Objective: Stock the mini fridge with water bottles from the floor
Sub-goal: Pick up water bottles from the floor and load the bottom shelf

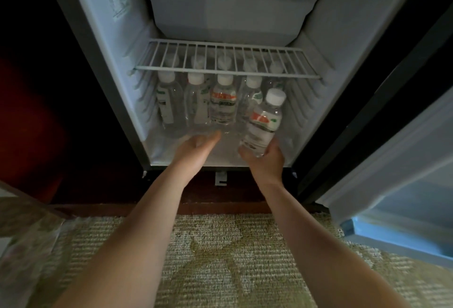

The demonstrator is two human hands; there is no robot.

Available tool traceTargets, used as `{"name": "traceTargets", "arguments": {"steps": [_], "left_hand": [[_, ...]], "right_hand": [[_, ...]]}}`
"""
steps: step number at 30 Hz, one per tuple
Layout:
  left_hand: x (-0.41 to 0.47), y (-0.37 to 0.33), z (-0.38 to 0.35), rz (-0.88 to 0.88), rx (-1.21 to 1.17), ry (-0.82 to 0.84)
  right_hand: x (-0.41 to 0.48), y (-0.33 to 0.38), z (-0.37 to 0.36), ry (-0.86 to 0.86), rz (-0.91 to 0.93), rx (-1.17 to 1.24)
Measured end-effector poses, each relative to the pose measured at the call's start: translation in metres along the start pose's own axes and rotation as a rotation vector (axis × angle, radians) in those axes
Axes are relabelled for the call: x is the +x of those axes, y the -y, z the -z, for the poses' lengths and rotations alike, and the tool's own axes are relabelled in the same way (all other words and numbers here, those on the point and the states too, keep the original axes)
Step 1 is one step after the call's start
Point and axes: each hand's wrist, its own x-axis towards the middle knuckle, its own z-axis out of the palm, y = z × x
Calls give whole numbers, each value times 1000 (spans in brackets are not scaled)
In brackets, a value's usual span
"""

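your right hand (266, 158) grips a tilted bottle (263, 124) by its base, cap leaning into the fridge (103, 45); the empty slot lies just behind it. your left hand (196, 147) is open, empty.

right hand (266, 160) gripping bottle (263, 122), fridge (103, 45) open

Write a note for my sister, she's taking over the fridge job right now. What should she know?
Right hand: holds a tilted water bottle at the right end of the bottom compartment, not yet set down.
Left hand: open and empty, reaching toward the standing bottles.
Done: two rows stand under the wire shelf.
Left: stand this bottle on the right. The shelf is bare. No more bottles show on the carpet.
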Motion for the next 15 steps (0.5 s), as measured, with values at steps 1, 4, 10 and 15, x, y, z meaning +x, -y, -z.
{"name": "traceTargets", "arguments": {"steps": [1,4,10,15], "left_hand": [[2,5,2,40,36,9],[9,11,4,59,174,47],[17,19,-7,62,291,134],[17,27,-11,64,402,171]], "right_hand": [[3,-2,3,-47,18,6],[11,-8,10,-134,82,-25],[30,-22,9,-224,99,-120],[43,-19,12,-241,55,-185]]}}
